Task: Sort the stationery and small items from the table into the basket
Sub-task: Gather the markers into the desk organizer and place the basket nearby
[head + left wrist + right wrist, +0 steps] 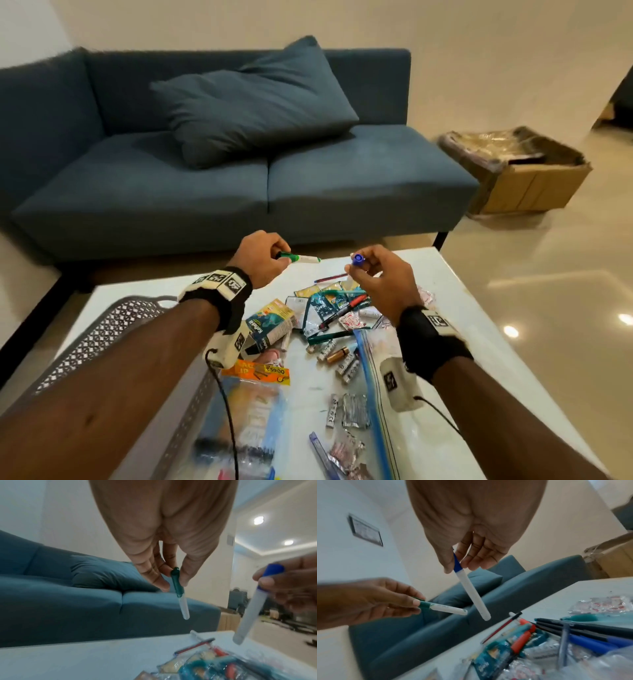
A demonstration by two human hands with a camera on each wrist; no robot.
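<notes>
Above the far part of the white table my left hand pinches a white marker with a green cap by its cap end. To its right, my right hand pinches a white marker with a blue cap, body pointing down. Both markers hang in the air, close but apart. A grey perforated basket stands at the table's left, under my left forearm.
A heap of sachets, pens and batteries covers the table's middle. A zip bag and foil packs lie nearer me. A blue sofa stands right behind the table. A cardboard box sits on the floor at the right.
</notes>
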